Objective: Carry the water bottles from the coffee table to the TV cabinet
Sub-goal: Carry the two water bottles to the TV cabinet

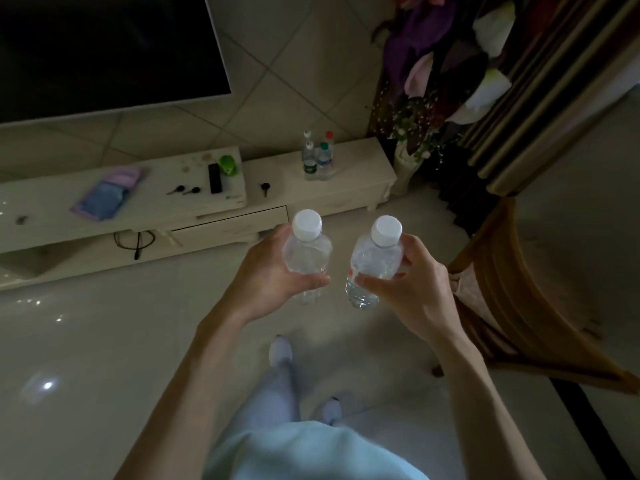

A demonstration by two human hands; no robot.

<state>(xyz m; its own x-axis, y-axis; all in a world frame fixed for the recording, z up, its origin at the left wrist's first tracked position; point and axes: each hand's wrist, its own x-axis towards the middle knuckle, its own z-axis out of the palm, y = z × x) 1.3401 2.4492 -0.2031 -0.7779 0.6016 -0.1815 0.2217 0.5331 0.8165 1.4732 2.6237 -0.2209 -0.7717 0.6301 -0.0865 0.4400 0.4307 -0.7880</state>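
Note:
My left hand (266,271) grips a clear water bottle with a white cap (306,249), held upright above the floor. Beside it, my right hand (408,285) grips a second clear white-capped bottle (375,258). The two bottles are close together but apart. Ahead stands the low white TV cabinet (360,174), where several water bottles (318,161) with white, green and red caps are grouped near its right end.
A dark TV screen (104,50) hangs above the cabinet. On the cabinet lie keys (265,188), a black remote (214,178), a green cup (229,165) and a purple packet (107,194). A wooden chair (519,289) is at my right, a flower vase (407,168) beyond it.

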